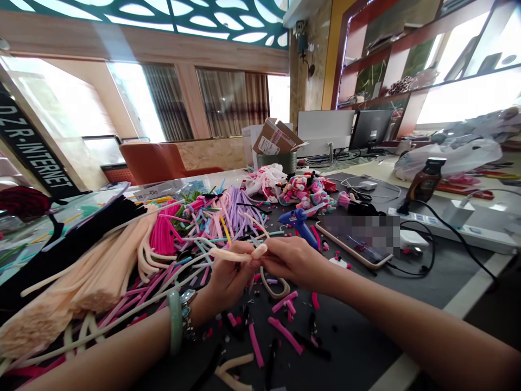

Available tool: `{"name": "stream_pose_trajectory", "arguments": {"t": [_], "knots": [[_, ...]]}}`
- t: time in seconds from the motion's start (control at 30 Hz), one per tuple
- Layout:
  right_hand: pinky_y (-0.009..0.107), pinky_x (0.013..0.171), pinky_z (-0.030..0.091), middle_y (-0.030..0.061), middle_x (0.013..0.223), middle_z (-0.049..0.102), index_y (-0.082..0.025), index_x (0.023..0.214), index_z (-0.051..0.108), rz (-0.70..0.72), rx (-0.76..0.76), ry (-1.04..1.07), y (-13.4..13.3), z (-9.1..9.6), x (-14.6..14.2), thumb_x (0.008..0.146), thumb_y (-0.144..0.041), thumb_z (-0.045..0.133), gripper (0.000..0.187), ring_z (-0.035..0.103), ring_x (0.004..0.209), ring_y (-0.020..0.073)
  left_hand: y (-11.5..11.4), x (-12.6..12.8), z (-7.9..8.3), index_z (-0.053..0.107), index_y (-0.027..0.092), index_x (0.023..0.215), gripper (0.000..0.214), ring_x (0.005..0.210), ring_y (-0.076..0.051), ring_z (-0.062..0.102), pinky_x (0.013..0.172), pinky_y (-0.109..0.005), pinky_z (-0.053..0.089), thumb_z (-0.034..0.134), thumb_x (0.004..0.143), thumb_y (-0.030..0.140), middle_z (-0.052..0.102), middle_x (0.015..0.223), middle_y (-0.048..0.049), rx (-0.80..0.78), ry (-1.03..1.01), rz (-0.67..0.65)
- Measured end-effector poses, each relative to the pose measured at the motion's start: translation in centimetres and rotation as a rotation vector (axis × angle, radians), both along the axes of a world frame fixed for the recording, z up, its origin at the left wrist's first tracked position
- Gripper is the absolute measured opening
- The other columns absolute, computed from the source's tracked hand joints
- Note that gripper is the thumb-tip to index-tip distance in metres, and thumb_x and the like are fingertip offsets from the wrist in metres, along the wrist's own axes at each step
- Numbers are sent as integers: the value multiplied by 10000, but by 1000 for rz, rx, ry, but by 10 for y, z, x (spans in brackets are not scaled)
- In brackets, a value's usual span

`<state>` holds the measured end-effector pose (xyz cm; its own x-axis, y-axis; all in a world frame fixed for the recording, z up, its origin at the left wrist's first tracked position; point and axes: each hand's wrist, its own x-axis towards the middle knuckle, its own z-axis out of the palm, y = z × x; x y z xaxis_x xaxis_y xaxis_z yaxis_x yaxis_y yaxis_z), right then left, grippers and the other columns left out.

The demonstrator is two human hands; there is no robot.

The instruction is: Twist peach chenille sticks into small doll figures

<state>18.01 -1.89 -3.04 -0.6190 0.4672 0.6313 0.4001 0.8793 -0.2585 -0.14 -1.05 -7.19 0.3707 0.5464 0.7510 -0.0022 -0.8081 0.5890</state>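
While the half-closed left hand (232, 274) pinches a pale peach fuzzy chenille stem (234, 254) between thumb and fingers, the right hand (295, 260) grips its bent end with curled fingertips; the stem's long axis runs crosswise, almost level, mostly on the left hand's side, above the dark grey worktop (358, 309)

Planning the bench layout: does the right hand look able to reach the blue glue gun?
Likely yes: the right hand sits close below the glue gun, nothing large between, though it pinches a peach pipe cleaner.
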Motion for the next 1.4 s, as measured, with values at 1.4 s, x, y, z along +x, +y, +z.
{"name": "stream_pose_trajectory", "arguments": {"t": [1.4], "knots": [[200,542,342,-1,649,510,-169,738,491,7,47,-22,3,-3,1,878,-178,444,148,436,571,105,-1,3,7,520,168,829,105,360,-57,463,358,-162,336,500,896,247,497,482,72,-67,-22,65]]}}
